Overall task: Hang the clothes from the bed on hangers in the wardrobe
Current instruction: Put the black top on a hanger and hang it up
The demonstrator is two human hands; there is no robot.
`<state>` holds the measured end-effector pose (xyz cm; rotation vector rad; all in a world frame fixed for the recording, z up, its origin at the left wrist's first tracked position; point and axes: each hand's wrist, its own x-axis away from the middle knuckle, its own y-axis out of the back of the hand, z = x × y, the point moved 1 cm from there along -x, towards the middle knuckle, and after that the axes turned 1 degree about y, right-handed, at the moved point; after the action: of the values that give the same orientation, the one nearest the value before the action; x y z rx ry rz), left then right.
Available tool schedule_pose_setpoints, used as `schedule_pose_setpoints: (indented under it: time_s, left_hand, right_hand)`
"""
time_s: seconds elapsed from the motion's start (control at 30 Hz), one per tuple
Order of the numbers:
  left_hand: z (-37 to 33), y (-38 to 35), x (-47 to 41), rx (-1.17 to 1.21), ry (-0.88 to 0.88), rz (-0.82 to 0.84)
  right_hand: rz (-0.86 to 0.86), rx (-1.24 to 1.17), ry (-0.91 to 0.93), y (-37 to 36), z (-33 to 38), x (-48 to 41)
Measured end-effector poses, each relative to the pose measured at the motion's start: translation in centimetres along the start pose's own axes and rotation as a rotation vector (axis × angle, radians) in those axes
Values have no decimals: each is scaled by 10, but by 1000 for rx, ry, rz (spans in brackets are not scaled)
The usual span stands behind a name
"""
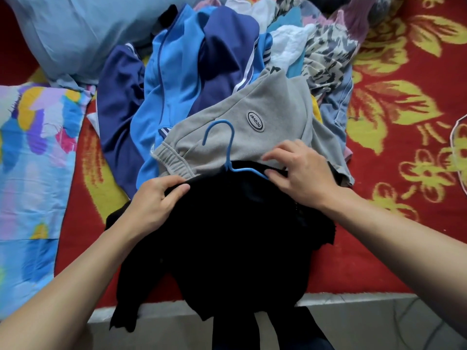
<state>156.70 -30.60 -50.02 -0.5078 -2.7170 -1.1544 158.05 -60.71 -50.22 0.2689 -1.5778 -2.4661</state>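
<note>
A black garment lies spread over the front edge of the bed, its lower part hanging past the edge. A blue hanger sits in its neck opening, with the hook lying on grey sweatpants. My left hand grips the garment's top edge at the left shoulder. At the right shoulder, my right hand pinches the black fabric beside the hanger's arm. Behind them lies a pile of clothes with blue jackets, white and patterned pieces.
The bed has a red blanket with yellow flowers. A light blue pillow lies at the back left and a colourful patterned pillow at the left. Grey tiled floor shows below the bed's front edge.
</note>
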Motion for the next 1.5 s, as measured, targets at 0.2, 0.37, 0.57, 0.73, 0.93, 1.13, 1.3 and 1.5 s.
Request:
schedule_pose_setpoints:
  time_s: [0.2,0.37,0.57,0.73,0.93,1.13,1.3,1.5]
  left_hand:
    - [-5,16,2,59,2,-120]
    - [25,37,19,7,132,-182]
    - [-27,53,13,-171,17,-190]
    - [-107,101,30,-211,-194,-285]
    - [-153,153,98,-161,-234,-320]
    - [-163,163,205,-237,-91,-462]
    - [-141,138,336,-322,257,-709]
    - [-147,97,547,-299,697,-806]
  right_hand:
    - [73,-39,92,-15,36,-16]
    - [71,-101,-60,16,-11,-3]
    - [5,-427,-52,79,36,-17]
    - [-61,-484,56,161,98,-23]
    - [6,-283,163,249,169,-4]
    - [246,-247,405,259,227,42]
    - [310,-288,655,250,283,110]
    - [443,-466,873,245,377,195]
